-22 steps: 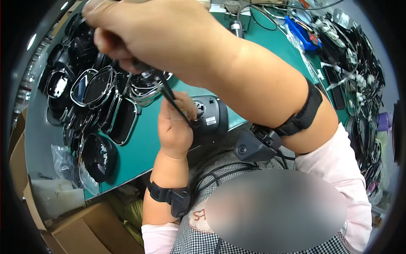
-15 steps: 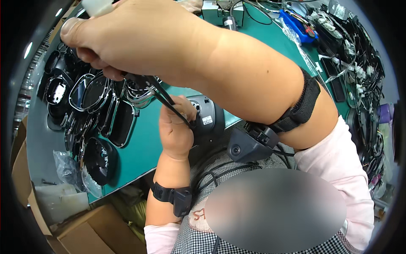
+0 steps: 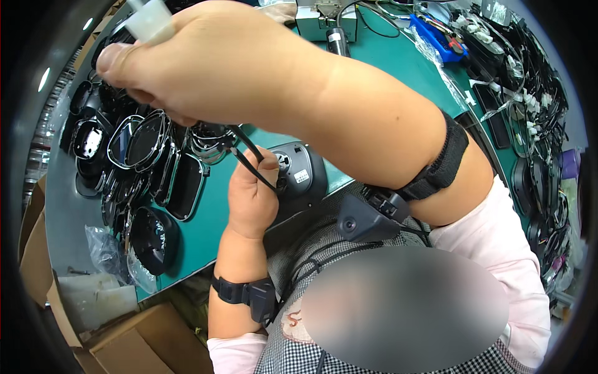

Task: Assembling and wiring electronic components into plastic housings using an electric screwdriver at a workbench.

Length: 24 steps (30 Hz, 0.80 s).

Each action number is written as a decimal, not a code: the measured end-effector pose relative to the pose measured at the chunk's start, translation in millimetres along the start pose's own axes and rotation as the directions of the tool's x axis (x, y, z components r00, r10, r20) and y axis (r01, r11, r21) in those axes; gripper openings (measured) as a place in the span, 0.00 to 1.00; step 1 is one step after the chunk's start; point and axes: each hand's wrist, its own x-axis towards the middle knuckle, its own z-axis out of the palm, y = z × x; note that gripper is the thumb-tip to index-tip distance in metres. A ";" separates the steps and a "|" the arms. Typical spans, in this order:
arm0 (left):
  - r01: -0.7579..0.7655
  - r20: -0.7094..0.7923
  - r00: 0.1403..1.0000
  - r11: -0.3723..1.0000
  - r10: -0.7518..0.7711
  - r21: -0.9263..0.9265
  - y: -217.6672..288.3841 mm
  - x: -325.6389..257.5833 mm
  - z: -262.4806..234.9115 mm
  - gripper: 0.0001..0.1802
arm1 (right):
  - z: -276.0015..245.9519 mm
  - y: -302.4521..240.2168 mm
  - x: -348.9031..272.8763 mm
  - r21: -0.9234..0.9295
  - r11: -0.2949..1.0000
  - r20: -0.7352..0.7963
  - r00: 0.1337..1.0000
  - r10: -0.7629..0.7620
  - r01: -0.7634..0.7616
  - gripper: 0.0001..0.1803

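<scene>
My right arm reaches across to the upper left, where my right hand (image 3: 168, 65) is closed with a white plastic connector (image 3: 150, 22) sticking out above the thumb. Below that hand, a doubled black cable (image 3: 250, 167) runs down to a black rounded housing (image 3: 316, 171). The housing has a white label and a round fitting on its grey back. My left hand (image 3: 252, 190) grips the housing's left side, its thumb by the cable; its other fingers are mostly hidden. Where the cable passes my right fingers is hidden behind the hand.
Black shells and chrome-edged frames (image 3: 184, 187) cover the left of the green table (image 3: 205, 249). Cable bundles (image 3: 529, 93) and a blue tray (image 3: 436, 40) lie at the right. A grey machine (image 3: 327, 23) stands at the back. Cardboard boxes (image 3: 143, 343) sit below left.
My right hand has shifted slightly right and down, showing more of the white connector. My left hand and the housing have moved slightly left.
</scene>
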 end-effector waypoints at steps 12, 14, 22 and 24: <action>0.461 0.039 0.887 0.885 -0.460 -0.068 15.6 -1.3 -32.4 0.15 | -42.4 97.1 -111.9 0.404 0.908 -0.123 0.978 0.171 -0.108 0.58; 0.514 0.034 0.855 0.838 -0.517 -0.181 13.4 -3.1 -34.6 0.17 | -44.4 126.9 -140.7 0.707 0.707 -0.297 0.897 0.327 -0.024 0.44; 0.464 0.203 0.881 0.863 -0.427 -0.200 24.2 -2.3 -34.3 0.13 | -69.9 101.1 -139.6 0.815 0.578 -0.301 0.890 0.342 0.054 0.37; 0.477 0.135 0.868 0.878 -0.478 0.048 23.9 -0.4 -32.1 0.13 | -49.5 97.8 -132.7 0.773 0.634 -0.302 0.889 0.344 0.018 0.35</action>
